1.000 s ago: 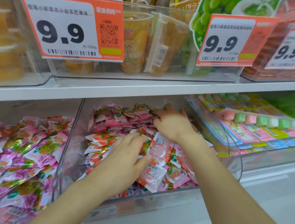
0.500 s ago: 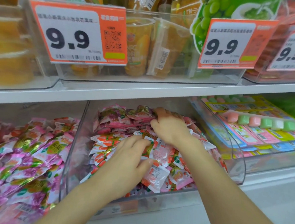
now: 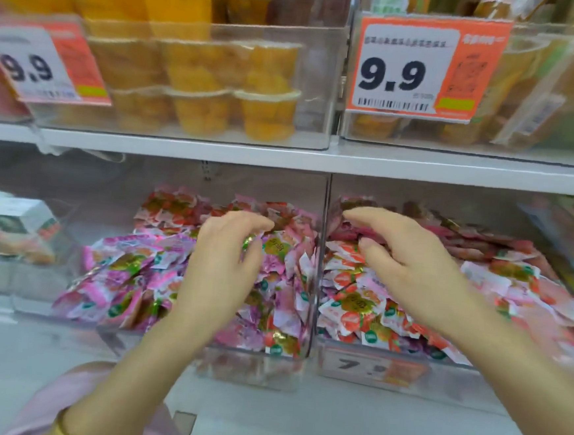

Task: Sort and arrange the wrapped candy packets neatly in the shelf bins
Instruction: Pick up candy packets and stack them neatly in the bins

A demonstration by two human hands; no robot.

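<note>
My left fingers (image 3: 244, 221) hang loosely curled over the heap, thumb apart from them, and I see nothing clamped between them; the blur keeps me from telling whether the tips touch a wrapper. My right fingers (image 3: 375, 217) are stretched out nearly straight and spread, holding nothing. The left hand (image 3: 219, 273) hovers over the left bin (image 3: 250, 365), the right hand (image 3: 412, 271) over the right bin (image 3: 438, 376), one on each side of the clear wall between them.

The pink packets (image 3: 130, 273) fill the left bin and the red packets (image 3: 357, 308) fill the right one, so I judge the sorting by colour to be mostly done. At the back of the left bin lie some redder wrappers, too blurred for me to say whether they belong there.

The arranging looks far from done. In both bins the packets lie jumbled, tilted every way and piled high against the shared wall, with no rows or common facing. What is left, as I read it, is levelling each heap, turning the packets one way, and checking the back for strays
</note>
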